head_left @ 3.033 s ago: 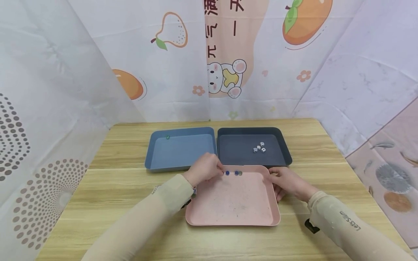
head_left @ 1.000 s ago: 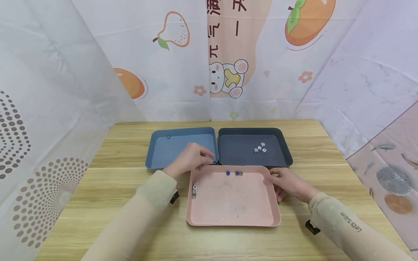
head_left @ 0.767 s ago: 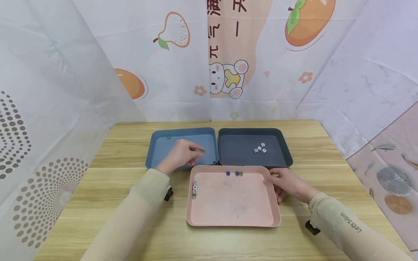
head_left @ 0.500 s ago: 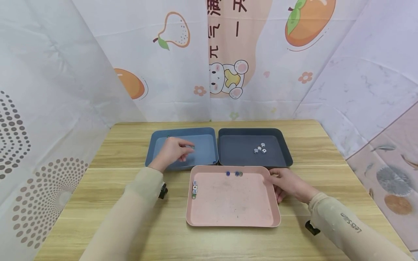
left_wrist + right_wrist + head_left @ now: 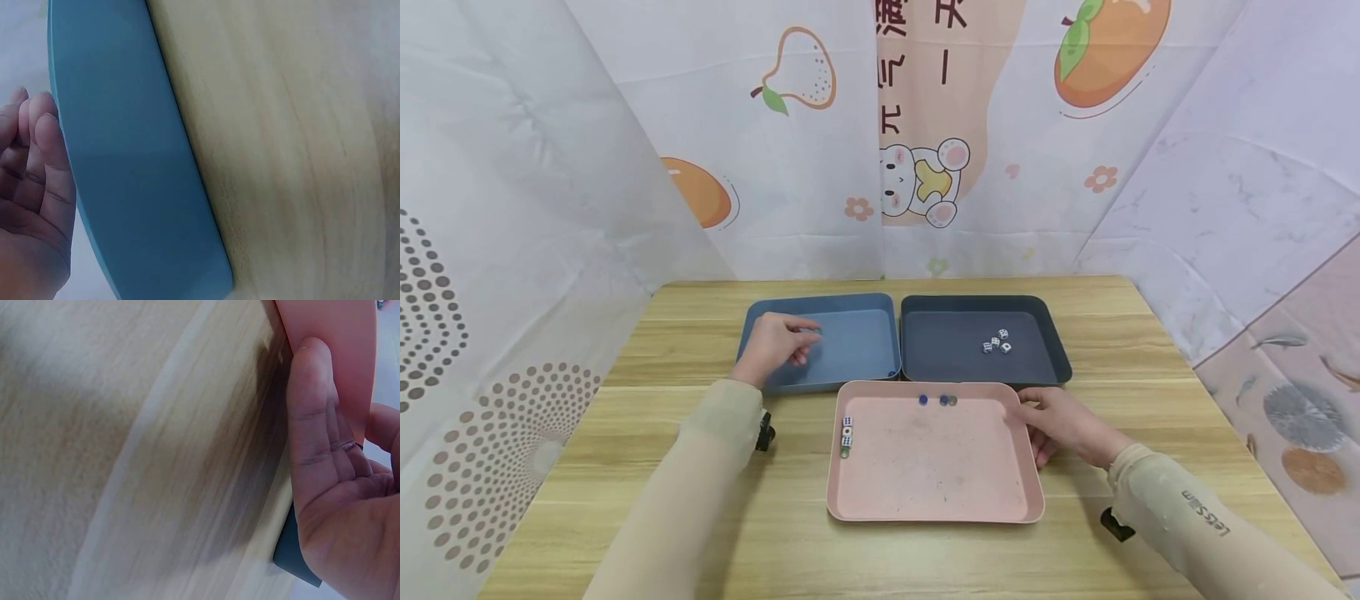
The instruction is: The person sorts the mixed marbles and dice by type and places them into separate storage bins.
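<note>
One tiny piece [image 5: 817,331] is apparently sitting between the pinched thumb and finger of the left hand [image 5: 777,343]; it is looking greenish, though too small there to be sure. That hand is hovering over the left part of the blue tray [image 5: 853,346]. A slack pinch could be letting the piece slip early, and a hard landing could be sending it rolling. One blue bead [image 5: 892,374] is lying in this tray's near right corner.

Just in front, the right hand [image 5: 1060,421] is gripping the right wall of the pink tray [image 5: 936,467] near its far corner. Two blue beads [image 5: 923,400] and a dull bead [image 5: 952,400] are lying along its far wall. Three dice [image 5: 847,432] and a green bead [image 5: 844,453] are lining its left wall; a tug on the rim, or the left wrist brushing past, could be scattering that row.

Beside the blue tray, the dark tray [image 5: 947,346] is holding four dice [image 5: 996,342]. All three trays are resting on the wooden tabletop [image 5: 685,350].
</note>
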`<state>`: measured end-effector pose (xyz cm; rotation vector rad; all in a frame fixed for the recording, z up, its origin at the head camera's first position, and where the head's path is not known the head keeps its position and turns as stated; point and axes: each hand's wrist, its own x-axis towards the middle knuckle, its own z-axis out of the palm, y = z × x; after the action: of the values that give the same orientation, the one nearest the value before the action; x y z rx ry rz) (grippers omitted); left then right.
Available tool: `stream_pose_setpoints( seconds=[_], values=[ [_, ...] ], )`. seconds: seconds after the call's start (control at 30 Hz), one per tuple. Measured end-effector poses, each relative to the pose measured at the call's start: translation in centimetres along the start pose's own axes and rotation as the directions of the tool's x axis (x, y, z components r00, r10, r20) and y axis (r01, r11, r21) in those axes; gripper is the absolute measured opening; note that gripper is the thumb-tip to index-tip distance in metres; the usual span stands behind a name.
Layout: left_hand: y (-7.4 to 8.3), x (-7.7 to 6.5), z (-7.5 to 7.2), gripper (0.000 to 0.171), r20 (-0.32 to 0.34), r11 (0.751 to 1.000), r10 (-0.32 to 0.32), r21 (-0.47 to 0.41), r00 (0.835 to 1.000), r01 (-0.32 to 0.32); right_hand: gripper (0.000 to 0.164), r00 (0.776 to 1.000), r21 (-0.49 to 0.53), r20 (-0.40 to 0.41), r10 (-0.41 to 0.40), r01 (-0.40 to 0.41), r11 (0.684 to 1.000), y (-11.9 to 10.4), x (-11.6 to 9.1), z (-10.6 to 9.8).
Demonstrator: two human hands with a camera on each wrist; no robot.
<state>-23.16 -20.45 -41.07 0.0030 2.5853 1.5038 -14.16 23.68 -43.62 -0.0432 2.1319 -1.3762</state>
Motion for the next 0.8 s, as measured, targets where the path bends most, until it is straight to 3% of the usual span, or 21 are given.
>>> stream_pose_setpoints(
  seconds=[0.53,0.8],
  values=[
    [-1.0,1.0,-0.3,0.025,-0.049,0.992,-0.094,0.075,0.994,0.097,0.035,1.000,0.001,0.013,-0.012,0.012,1.000,-0.2,-0.2,0.1],
    [-1.5,1.3,-0.1,0.023,-0.056,0.988,-0.100,0.115,0.993,0.106,0.031,1.000,-0.008,0.005,0.003,-0.003,1.000,-0.2,0.0,0.1]
  ],
)
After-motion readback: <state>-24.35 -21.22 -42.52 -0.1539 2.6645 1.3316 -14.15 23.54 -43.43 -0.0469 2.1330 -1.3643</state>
